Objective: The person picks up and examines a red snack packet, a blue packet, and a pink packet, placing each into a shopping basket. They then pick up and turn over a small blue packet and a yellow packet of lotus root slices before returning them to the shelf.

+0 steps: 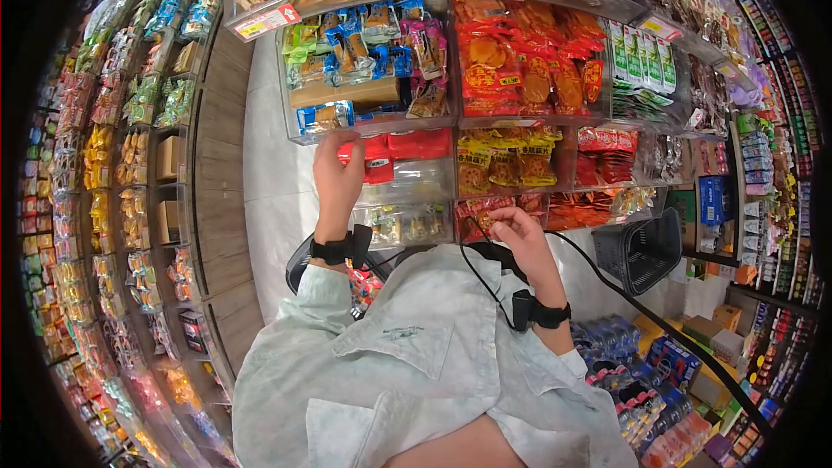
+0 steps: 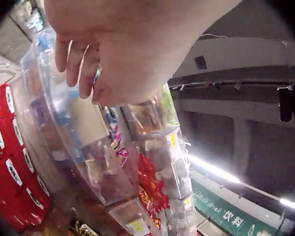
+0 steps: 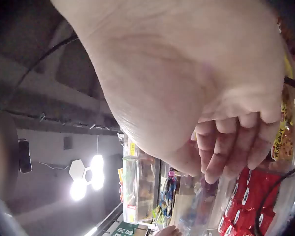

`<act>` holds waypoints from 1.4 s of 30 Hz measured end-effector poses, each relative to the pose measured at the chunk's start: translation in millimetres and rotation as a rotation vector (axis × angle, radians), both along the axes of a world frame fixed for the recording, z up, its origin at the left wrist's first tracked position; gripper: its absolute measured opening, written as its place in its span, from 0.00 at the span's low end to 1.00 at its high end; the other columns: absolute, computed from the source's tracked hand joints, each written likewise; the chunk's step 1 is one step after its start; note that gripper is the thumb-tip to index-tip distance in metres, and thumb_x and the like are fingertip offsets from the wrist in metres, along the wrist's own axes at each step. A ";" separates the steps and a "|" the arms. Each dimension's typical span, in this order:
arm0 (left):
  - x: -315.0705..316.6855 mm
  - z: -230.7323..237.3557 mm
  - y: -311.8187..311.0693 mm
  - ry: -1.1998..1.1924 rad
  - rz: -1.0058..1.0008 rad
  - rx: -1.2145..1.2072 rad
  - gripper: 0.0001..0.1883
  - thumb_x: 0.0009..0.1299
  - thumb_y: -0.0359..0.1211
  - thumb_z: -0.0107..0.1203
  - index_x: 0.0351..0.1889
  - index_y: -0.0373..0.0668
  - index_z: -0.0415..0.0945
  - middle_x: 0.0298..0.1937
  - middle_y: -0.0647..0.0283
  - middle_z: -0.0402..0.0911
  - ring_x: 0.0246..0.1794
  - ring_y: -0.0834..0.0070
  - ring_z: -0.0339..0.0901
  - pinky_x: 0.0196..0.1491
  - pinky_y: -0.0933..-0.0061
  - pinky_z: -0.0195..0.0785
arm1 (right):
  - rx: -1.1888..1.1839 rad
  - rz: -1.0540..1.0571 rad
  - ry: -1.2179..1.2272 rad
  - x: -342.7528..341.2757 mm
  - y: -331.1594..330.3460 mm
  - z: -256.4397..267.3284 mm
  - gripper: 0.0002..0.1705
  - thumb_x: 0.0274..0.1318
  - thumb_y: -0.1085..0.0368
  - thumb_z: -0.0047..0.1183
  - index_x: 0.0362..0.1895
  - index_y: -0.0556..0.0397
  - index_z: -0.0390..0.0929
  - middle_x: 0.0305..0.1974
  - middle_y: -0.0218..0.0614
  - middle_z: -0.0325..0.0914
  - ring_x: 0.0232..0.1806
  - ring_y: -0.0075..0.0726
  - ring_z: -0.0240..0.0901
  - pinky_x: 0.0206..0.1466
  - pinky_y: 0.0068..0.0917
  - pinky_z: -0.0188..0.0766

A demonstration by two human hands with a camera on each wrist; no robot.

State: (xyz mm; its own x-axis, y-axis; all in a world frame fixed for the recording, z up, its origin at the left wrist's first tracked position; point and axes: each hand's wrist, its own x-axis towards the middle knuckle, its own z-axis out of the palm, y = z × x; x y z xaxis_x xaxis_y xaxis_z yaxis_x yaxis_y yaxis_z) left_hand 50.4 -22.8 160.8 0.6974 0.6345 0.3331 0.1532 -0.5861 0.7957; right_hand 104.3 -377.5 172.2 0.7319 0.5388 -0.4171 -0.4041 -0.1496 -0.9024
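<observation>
A blue-and-white snack packet is set at the front of a clear plastic bin, at twelve o'clock from the left hand. That hand is held close to the bin's front lip with its fingers loosely bent and a narrow gap to the thumb; nothing is seen to be held, and whether the lip is touched cannot be told. The right hand is held at four o'clock from it, fingers slackly curled, with nothing seen in the grasp.

The packet may be judged light, with a slick, crinkly film and a firmer filling that could be bruised by hard squeezing. It would best be pinched by a crimped end, or lifted by both sides. The red packets, stacked at two o'clock from the left hand, are likely to be similarly slippery.
</observation>
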 end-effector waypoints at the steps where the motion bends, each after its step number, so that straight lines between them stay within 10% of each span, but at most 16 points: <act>1: -1.5 19.7 -3.6 0.004 -0.001 0.106 0.07 0.70 0.27 0.62 0.44 0.38 0.83 0.43 0.54 0.85 0.47 0.52 0.80 0.53 0.56 0.71 | 0.006 -0.012 -0.007 -0.3 -2.3 -0.9 0.11 0.74 0.68 0.54 0.55 0.58 0.79 0.44 0.29 0.81 0.47 0.22 0.78 0.56 0.24 0.76; 14: 78.2 51.3 42.3 0.053 -0.011 0.284 0.22 0.69 0.31 0.66 0.62 0.42 0.79 0.48 0.48 0.84 0.49 0.52 0.82 0.51 0.53 0.76 | -0.006 -0.245 0.002 -21.1 -10.9 13.3 0.12 0.73 0.68 0.54 0.57 0.57 0.79 0.42 0.29 0.82 0.46 0.23 0.78 0.56 0.23 0.74; 25: 87.8 50.3 32.1 -0.132 -0.023 0.005 0.09 0.73 0.24 0.60 0.49 0.38 0.85 0.39 0.66 0.84 0.33 0.80 0.73 0.39 0.75 0.68 | -0.078 -0.462 0.101 -71.6 -5.1 3.7 0.13 0.74 0.68 0.54 0.58 0.58 0.79 0.42 0.28 0.81 0.46 0.21 0.77 0.56 0.22 0.75; 29: 67.3 54.4 -6.6 -0.326 -0.211 -0.179 0.08 0.77 0.25 0.58 0.51 0.36 0.82 0.41 0.69 0.81 0.37 0.85 0.72 0.39 0.83 0.64 | -0.097 -0.425 0.128 -77.7 2.3 8.1 0.14 0.75 0.68 0.54 0.59 0.57 0.78 0.44 0.28 0.81 0.48 0.21 0.77 0.57 0.22 0.75; 34: 19.9 70.1 -92.0 -0.284 -0.725 -0.172 0.13 0.61 0.15 0.58 0.42 0.37 0.80 0.45 0.59 0.80 0.40 0.68 0.78 0.46 0.71 0.70 | -0.001 -0.323 0.073 -66.2 6.3 16.2 0.14 0.76 0.66 0.53 0.60 0.57 0.78 0.45 0.27 0.80 0.50 0.21 0.77 0.57 0.22 0.75; 37: -9.3 56.7 -137.1 -0.195 -0.989 -0.208 0.13 0.61 0.16 0.60 0.42 0.40 0.82 0.44 0.58 0.79 0.41 0.60 0.80 0.44 0.65 0.73 | 0.438 -0.477 0.318 -66.3 3.4 21.5 0.15 0.78 0.64 0.51 0.61 0.57 0.77 0.45 0.26 0.80 0.49 0.21 0.77 0.55 0.22 0.75; 42: -50.3 45.1 -184.6 -0.007 -1.079 -0.125 0.12 0.63 0.19 0.62 0.41 0.44 0.83 0.42 0.58 0.77 0.41 0.58 0.81 0.40 0.61 0.75 | 0.108 -0.229 0.029 -70.0 -35.6 29.4 0.17 0.77 0.64 0.54 0.63 0.57 0.77 0.53 0.28 0.82 0.51 0.19 0.76 0.54 0.21 0.74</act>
